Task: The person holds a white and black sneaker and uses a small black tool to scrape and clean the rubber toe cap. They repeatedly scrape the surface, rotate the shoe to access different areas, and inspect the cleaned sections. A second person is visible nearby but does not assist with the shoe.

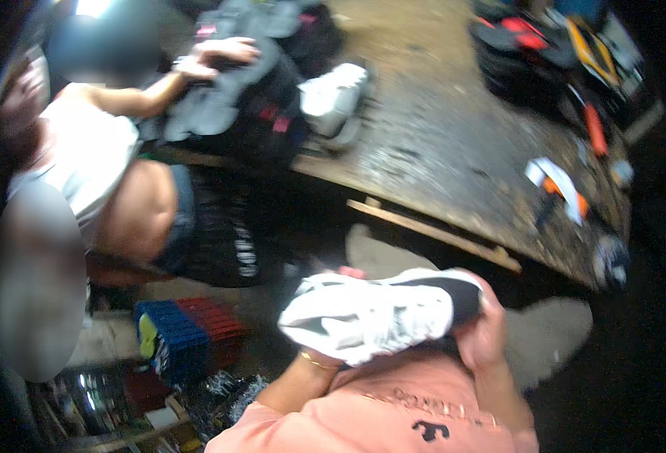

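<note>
A white sneaker (378, 311) lies across both my hands in front of my chest, slightly blurred. Its dark collar end is on the right, and the other end points left. My left hand (322, 356) supports it from below at the left end; most of the hand is hidden by the shoe, with fingertips showing past the far edge. Around the dark end on the right, my right hand (485, 331) is closed on the shoe.
Beyond me stands a worn wooden table (416, 128) bearing a white shoe (334, 102), dark shoes and an orange-handled tool (596, 130). At the left, another person's hand (223, 57) rests on grey shoe parts. Blue and red baskets (189, 332) sit lower left.
</note>
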Demonstrator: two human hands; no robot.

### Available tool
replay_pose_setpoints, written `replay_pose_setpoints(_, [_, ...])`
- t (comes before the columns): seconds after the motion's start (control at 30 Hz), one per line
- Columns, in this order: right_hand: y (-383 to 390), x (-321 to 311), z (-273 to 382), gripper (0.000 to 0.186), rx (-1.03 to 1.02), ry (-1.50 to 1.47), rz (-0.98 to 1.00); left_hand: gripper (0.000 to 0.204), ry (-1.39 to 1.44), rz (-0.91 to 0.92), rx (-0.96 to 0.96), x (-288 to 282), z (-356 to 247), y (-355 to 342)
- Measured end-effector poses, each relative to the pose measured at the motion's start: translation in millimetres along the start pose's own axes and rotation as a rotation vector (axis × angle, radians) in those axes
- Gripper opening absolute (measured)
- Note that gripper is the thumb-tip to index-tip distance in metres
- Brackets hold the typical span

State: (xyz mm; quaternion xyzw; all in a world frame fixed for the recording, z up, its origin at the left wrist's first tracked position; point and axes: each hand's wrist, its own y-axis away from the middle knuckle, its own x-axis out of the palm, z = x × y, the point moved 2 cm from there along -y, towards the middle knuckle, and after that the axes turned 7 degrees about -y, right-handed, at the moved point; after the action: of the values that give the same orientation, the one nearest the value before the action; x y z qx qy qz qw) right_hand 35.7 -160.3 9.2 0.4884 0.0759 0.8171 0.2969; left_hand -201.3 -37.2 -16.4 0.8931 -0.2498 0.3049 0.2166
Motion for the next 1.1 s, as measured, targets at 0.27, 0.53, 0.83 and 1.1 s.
replay_pose_setpoints(0.27, [1, -32, -11, 0.053, 0.170, -0.199, 0.036, 0.075, 0.824, 0.052, 0.008, 8, 1, 17])
replay_pose_setpoints(0.53, [-4, -26, -14, 0.058, 0.166, -0.118, 0.063, 0.062, 0.012, 0.207, 0.118, 21, -6, 12])
replay_pose_setpoints(0.83, [-5, -20, -11, 0.057, 0.174, -0.088, 0.115, 0.073, 0.848, -0.025, -0.072, -12, 1, 14])
replay_pose_setpoints(1.1, [-3, -17, -15, 0.053, 0.177, -0.018, 0.097, 0.070, 0.279, -0.217, -0.066, -43, 11, 1])
